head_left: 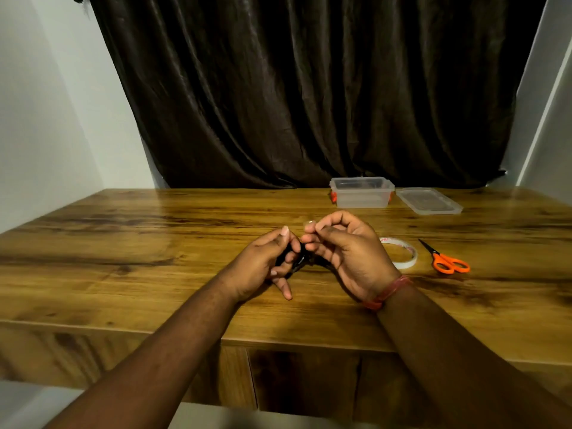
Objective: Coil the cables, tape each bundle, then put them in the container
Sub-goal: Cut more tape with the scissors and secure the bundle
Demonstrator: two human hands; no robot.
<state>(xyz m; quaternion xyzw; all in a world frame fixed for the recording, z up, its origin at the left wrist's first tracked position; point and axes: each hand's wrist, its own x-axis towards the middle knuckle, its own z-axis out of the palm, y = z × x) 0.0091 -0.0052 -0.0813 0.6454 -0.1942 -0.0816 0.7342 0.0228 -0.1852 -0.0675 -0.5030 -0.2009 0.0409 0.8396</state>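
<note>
At the table's centre, the left hand is closed around a small black cable bundle, while the right hand, touching it, pinches what looks like a short clear strip of tape between thumb and forefinger. The tape roll and scissors lie at three o'clock; the open container and its lid wait at one o'clock, well apart from the hands. Risk: the strip may fold onto itself or a fingertip, or a slackened grip may let the coil spring loose.
</note>
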